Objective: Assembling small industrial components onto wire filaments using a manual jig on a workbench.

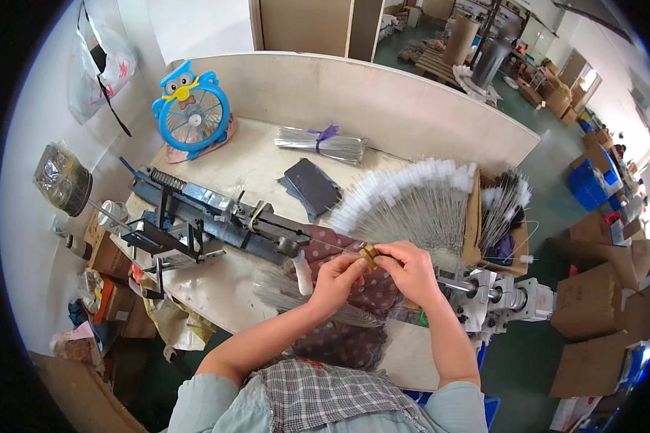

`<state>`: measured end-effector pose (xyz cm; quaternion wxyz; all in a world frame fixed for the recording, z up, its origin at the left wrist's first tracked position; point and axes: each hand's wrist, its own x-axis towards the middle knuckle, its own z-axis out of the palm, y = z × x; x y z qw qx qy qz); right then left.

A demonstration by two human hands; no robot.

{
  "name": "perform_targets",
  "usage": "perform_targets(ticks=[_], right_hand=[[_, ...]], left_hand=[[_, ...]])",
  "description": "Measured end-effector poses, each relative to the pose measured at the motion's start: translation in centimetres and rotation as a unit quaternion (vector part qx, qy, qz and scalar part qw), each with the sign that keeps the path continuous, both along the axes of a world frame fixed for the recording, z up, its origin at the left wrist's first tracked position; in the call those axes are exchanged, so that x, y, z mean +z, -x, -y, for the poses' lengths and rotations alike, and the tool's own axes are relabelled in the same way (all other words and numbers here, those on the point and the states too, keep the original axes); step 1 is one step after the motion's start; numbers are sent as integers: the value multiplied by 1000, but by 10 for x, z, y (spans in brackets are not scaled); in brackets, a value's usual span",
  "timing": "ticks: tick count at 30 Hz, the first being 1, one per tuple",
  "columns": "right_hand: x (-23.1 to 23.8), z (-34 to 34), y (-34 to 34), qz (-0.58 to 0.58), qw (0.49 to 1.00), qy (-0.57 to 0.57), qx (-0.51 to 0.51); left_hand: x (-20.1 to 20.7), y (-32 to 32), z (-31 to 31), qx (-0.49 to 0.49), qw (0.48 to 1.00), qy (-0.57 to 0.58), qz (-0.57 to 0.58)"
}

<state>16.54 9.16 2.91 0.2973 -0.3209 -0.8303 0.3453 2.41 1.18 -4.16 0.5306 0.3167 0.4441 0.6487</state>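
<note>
My right hand (pixel 409 267) is closed, thumb and fingers pinching a small brass-coloured metal piece (pixel 369 255). My left hand (pixel 336 282) is pinched just left of it; what lies between its fingertips is too small to make out. A thin wire runs from the end of the long black metal machine (pixel 231 215) toward the brass piece. Below both hands lies a dark polka-dot cloth (pixel 350 344), with a bunch of thin metal wires (pixel 285 292) beside and partly on it. A white handle (pixel 302 274) hangs from the machine next to my left hand.
Thin wire brushes with white tips (pixel 404 189) fan out beyond my right hand, beside a cardboard box (pixel 472 224) of more brushes. At right stands a metal spindle unit (pixel 495 292). Farther back are dark pads (pixel 312 186), a tied wire bundle (pixel 332 146) and a blue fan (pixel 195 119).
</note>
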Motion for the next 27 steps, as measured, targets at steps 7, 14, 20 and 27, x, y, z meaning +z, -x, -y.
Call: perform_targets(ticks=[7,14,20,27], right_hand=[[-1,-6,-2,-18,994,-94,58],[-9,-11,65,91,972,-218,15],[-2,-12,66,83,990,-92,70],[-1,0,71,100,995,8,25]], left_hand=[[11,10,7,90,993,75,4],[32,29,15,146,973,124,127],[23,36,20,106,982,106,119],[27,37,15,90,973,116,178]])
